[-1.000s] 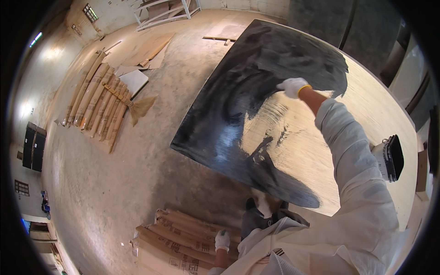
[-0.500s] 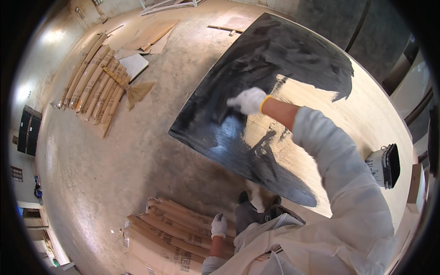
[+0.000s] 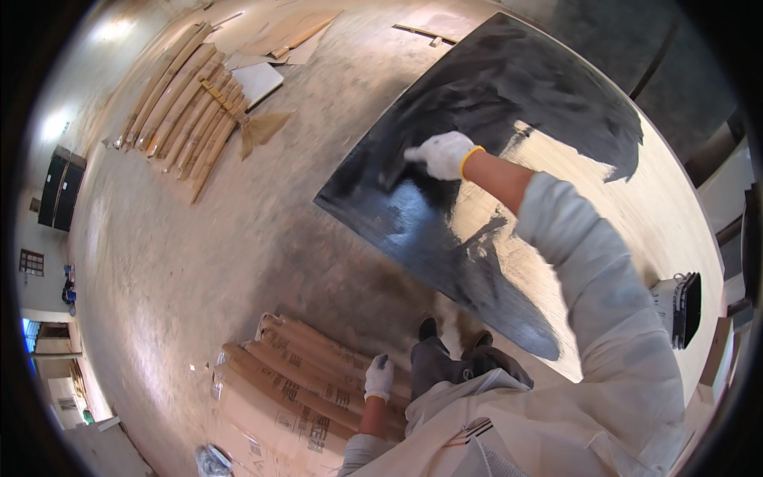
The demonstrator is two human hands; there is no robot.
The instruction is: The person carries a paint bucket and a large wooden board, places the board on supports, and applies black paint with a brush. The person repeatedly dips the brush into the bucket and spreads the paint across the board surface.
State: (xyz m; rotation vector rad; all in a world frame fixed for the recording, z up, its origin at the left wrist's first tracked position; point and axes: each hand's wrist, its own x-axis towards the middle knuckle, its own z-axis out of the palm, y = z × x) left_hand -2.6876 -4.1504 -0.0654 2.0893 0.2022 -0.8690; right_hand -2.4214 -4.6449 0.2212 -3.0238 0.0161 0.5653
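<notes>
A large pale panel (image 3: 668, 199) lies in front of me, and a wet black coating (image 3: 477, 79) covers much of it. My right hand (image 3: 447, 155), in a white glove with a yellow cuff, is low over the coated left part. Its fingers are curled, with one reaching forward. A dark shape under them blends into the black, so what they hold cannot be made out. My left hand (image 3: 380, 377), in a white glove with dark-stained tips, is closed in a loose fist above the cardboard cartons (image 3: 302, 381). Nothing shows in it.
On the panel's right edge stands a pale bucket (image 3: 666, 304) with a dark rim. Across the concrete floor (image 3: 183, 262) at the far left lie several long cardboard packages (image 3: 179, 99), with a broom (image 3: 262, 131) on them. My feet (image 3: 429, 327) are beside the panel's near edge.
The whole view has shifted, so the panel sits farther right. My right hand has slid slightly left and away over the black coating. My left hand remains closed over the cartons.
</notes>
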